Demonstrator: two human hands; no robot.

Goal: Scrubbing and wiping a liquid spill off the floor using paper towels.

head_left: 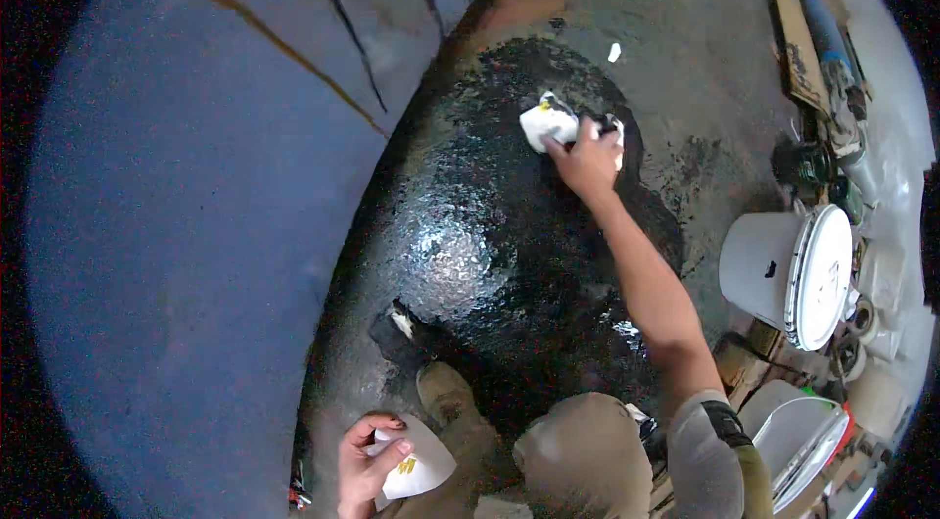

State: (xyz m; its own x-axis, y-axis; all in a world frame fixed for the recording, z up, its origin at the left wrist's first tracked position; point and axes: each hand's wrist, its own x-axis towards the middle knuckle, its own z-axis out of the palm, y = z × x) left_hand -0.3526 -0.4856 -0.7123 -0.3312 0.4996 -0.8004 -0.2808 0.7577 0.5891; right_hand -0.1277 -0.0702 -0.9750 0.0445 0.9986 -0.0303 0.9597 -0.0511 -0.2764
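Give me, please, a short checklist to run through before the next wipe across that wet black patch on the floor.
1. Right hand grips the white cloth: ok.
2. Cloth lies on the black wet patch: ok.
3. Left hand holds the white paper clear of the patch: ok.
4. Knee and shoe clear of the black coating: not ok, the shoe sits at its edge.
5. White bucket off the wet area: ok.
6. Cloth still clean enough: cannot tell.
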